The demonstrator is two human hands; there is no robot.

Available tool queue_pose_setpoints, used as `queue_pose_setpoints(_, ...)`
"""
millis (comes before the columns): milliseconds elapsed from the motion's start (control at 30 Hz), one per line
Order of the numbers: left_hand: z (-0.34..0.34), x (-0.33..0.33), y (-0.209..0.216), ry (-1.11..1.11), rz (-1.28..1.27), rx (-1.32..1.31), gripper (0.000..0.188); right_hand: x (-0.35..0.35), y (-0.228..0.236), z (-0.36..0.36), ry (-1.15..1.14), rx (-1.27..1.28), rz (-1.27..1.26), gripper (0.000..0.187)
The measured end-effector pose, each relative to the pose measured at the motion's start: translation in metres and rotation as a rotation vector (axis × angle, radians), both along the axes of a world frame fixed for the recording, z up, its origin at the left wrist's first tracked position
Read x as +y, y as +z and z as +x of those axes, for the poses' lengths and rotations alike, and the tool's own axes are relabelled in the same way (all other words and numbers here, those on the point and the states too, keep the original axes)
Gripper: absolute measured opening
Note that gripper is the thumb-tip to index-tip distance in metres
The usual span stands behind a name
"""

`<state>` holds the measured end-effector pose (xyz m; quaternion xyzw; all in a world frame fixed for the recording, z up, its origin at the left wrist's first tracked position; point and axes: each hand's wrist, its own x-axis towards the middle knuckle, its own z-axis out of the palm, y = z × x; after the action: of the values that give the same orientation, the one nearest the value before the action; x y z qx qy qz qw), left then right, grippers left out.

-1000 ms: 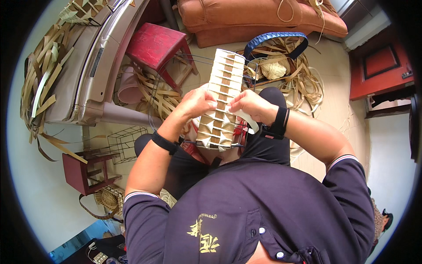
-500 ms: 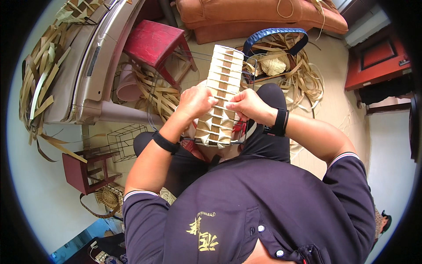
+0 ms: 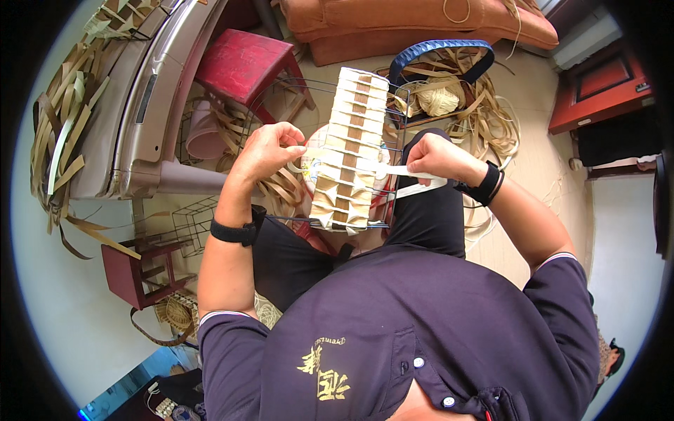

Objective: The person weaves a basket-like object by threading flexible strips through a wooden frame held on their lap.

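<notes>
A long woven panel (image 3: 358,123) of cream strips with a brown band down its middle lies across a dark wire frame (image 3: 319,85) over my lap. At the panel's right edge, my right hand (image 3: 441,158) is closed on a flat white strip (image 3: 400,170); its slack loops back beneath the fist. Beyond the left edge, my left hand (image 3: 270,151) has thumb and fingers pinched together on a pale strip (image 3: 314,152) that runs to the panel. Small folded points stick up near the panel's close end. Behind the panel, a round patterned surface (image 3: 314,144) is partly hidden.
A red stool (image 3: 242,63) stands at the far left, beside a large grey-brown piece of furniture (image 3: 151,105) draped with strips. Far right, a blue-handled basket (image 3: 439,50) sits among loose tan strips (image 3: 488,130) and a cream yarn ball (image 3: 441,98). An orange sofa (image 3: 393,28) is behind.
Both hands have moved apart from the middle of the panel, left hand leftward and right hand rightward. A length of white strip now shows from the right hand.
</notes>
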<state>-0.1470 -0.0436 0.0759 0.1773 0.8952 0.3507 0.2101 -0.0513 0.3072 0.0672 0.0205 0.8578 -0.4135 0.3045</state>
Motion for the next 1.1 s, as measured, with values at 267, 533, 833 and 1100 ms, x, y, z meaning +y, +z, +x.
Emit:
queue_pose_setpoints(267,0.018,0.021,-0.023,0.166,0.527,-0.054,0.042,-0.040,-0.012,0.006,0.099,0.289,0.038,0.020)
queue_pose_setpoints(533,0.078,0.028,-0.053,0.387,0.439,0.023,0.088,-0.017,0.009,0.033,-0.014,0.349,0.200,0.014)
queue_pose_setpoints(833,0.086,0.047,-0.046,0.350,0.450,0.271,0.044,0.038,0.030,0.064,0.007,0.305,0.219,0.011)
queue_pose_setpoints(1100,0.085,0.054,-0.049,0.298,0.300,0.383,0.015,0.053,0.031,0.065,0.292,0.338,0.464,0.011)
